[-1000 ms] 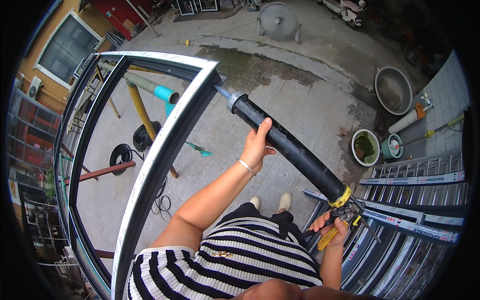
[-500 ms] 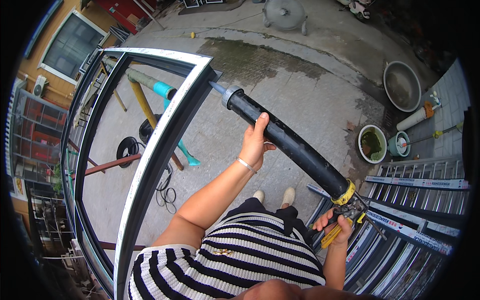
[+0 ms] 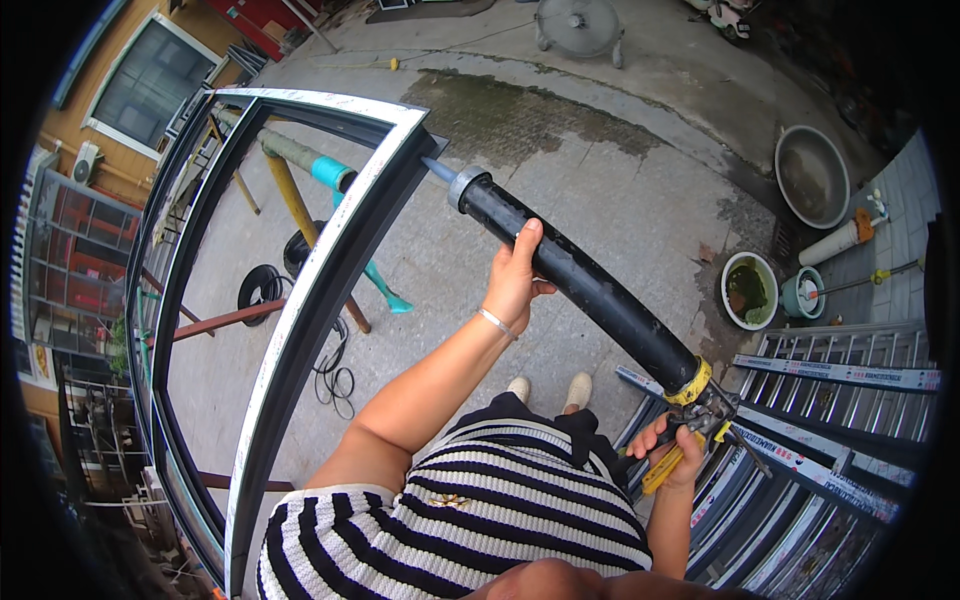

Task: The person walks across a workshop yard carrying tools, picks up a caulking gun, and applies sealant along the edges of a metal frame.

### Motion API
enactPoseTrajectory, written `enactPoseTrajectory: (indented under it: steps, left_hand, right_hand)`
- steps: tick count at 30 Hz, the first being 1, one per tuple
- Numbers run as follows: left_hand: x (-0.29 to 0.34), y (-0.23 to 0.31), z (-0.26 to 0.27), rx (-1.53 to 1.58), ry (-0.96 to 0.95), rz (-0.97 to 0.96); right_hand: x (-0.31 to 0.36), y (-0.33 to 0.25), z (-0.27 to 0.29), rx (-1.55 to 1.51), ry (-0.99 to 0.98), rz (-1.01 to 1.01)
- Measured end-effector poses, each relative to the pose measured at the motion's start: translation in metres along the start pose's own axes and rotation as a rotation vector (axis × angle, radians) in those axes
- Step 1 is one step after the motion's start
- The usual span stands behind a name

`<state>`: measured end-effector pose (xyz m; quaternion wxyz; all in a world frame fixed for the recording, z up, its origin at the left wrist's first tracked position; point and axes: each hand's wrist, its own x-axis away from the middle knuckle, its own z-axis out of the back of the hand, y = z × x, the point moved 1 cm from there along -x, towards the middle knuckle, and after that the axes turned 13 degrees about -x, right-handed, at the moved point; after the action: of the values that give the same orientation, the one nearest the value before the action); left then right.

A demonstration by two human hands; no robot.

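A long black caulking gun [image 3: 590,290] slants across the view, its grey nozzle [image 3: 438,170] up against the outer side of a metal frame near its far right corner. My left hand [image 3: 514,275] is wrapped round the barrel from below, thumb on top. At the yellow-collared rear end, my right hand [image 3: 668,452] is closed around the handle and the yellow trigger. The large window-like frame [image 3: 330,245], black with a white-covered top face, stretches along my left side. Whether sealant is coming out of the nozzle is too small to tell.
Several wrapped metal frames [image 3: 830,470] are stacked at my right. Beyond them stand a bowl of greenish water [image 3: 748,290], a small green bucket [image 3: 803,292] and a big grey basin [image 3: 812,176]. Black cable [image 3: 334,378] lies on the floor under the frame. A large fan [image 3: 577,22] stands far ahead.
The view has shifted slightly, so everything sits a little to the right. Both hands keep their hold on the caulking gun, and its nozzle stays at the frame's corner.
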<state>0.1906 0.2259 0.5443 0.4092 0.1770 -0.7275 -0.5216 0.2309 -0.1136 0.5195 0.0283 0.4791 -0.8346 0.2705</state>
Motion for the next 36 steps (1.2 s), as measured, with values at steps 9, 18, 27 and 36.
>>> enactPoseTrajectory:
  steps: [9, 18, 27, 36]
  left_hand:
    - [-0.003, 0.0, -0.003, 0.004, 0.002, 0.014]
    - [-0.01, 0.002, -0.004, -0.062, -0.001, 0.014]
    - [-0.008, 0.005, -0.007, -0.047, 0.028, 0.007]
    - [-0.01, 0.003, -0.008, -0.02, 0.022, -0.001]
  right_hand:
    - [-0.005, -0.003, 0.004, -0.003, -0.025, 0.002]
    - [-0.009, 0.003, 0.007, -0.016, -0.003, 0.011]
    - [-0.011, 0.001, 0.01, -0.026, -0.031, -0.009]
    - [-0.011, -0.001, 0.013, -0.03, -0.074, -0.016]
